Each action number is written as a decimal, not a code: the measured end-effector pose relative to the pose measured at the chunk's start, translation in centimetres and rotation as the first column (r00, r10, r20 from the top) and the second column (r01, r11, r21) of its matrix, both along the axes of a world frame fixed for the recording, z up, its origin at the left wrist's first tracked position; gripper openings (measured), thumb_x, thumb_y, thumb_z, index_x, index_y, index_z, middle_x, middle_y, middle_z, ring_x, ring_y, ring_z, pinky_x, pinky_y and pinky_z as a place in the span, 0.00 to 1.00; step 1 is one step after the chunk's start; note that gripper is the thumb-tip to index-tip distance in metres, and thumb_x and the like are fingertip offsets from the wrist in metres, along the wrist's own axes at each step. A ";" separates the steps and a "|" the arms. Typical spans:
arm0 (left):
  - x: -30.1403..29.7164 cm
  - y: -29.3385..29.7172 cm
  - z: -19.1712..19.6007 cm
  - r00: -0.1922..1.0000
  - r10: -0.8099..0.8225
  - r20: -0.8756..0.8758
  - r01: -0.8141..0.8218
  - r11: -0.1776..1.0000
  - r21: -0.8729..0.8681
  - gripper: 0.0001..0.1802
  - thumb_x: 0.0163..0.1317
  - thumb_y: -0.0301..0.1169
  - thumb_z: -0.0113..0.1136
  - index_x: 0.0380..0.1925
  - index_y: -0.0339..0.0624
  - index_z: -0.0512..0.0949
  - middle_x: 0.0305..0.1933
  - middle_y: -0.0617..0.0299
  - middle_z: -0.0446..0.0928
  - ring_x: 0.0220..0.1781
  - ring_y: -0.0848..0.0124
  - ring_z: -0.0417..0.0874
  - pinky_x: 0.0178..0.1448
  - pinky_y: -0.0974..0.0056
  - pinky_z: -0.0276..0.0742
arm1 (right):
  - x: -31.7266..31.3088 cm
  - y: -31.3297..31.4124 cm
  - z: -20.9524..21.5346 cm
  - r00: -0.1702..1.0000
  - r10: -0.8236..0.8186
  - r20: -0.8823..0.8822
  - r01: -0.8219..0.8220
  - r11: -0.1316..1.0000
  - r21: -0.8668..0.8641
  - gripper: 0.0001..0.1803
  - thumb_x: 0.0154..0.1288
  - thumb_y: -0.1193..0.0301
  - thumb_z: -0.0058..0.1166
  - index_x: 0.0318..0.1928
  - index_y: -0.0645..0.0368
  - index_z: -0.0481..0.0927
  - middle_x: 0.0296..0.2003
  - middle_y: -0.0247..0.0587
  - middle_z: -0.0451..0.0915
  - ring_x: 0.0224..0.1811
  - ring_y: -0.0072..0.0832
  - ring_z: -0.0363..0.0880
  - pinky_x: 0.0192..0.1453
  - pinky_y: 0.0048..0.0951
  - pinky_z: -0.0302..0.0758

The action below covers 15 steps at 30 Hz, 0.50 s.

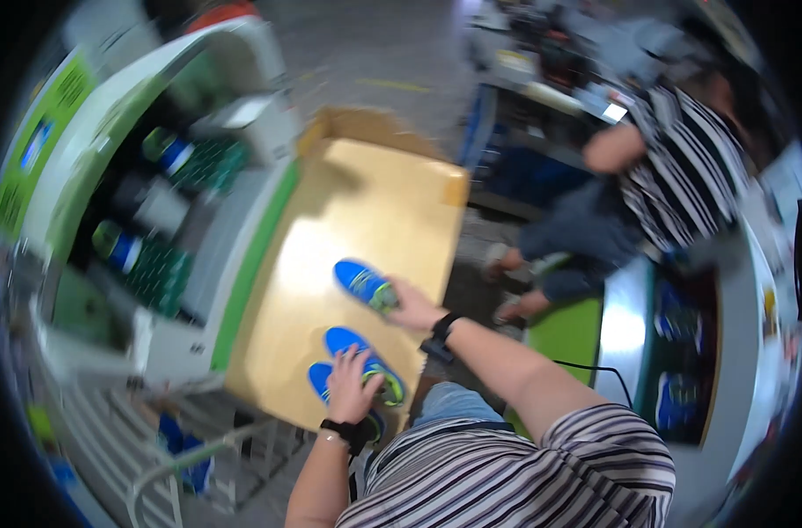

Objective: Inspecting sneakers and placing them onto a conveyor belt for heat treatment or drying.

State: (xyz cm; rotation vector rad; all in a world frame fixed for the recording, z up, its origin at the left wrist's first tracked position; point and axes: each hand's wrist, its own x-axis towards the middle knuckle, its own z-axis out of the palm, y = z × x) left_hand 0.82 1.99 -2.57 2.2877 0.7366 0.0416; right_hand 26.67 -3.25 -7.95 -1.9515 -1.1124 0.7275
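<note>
grey workshop floor (348, 53), marked with a yellow line (392, 85), extends beyond a pale wood-topped bench (366, 207); a brown raised rim (366, 125) bounds its far edge and a green strip (256, 264) its left edge. to the left of the bench stands a white machine (264, 57), inside which blue and green shoes (124, 251) lie beside dark green textured plates (159, 277). beyond the right edge, a co-worker (683, 167) in a striped shirt sits bent forward, near blue shoes (678, 400) in a second housing. three blue shoes with yellow-green trim occupy the nearer part of the bench. the first shoe (359, 280), inside the right edge, points its toe toward the left edge; the right hand (410, 306) is closed on its heel end. whether its sole touches the bench cannot be told. the second shoe (378, 363) and third shoe (319, 378) lie side by side at the near right corner. the left hand (350, 392) is partly open, its fingers spread over the second shoe; how firmly they press cannot be told. it partly hides the third shoe.
</note>
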 end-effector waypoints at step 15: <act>0.1 -2.3 2.8 0.991 -0.125 -0.040 0.128 0.986 0.102 0.35 0.72 0.47 0.53 0.65 0.26 0.63 0.65 0.32 0.66 0.66 0.42 0.67 0.71 0.50 0.62 | -11.5 -10.5 0.6 0.984 -0.176 -0.004 0.172 0.964 -0.202 0.59 0.44 0.72 0.69 0.74 0.57 0.46 0.67 0.57 0.63 0.66 0.53 0.69 0.67 0.45 0.70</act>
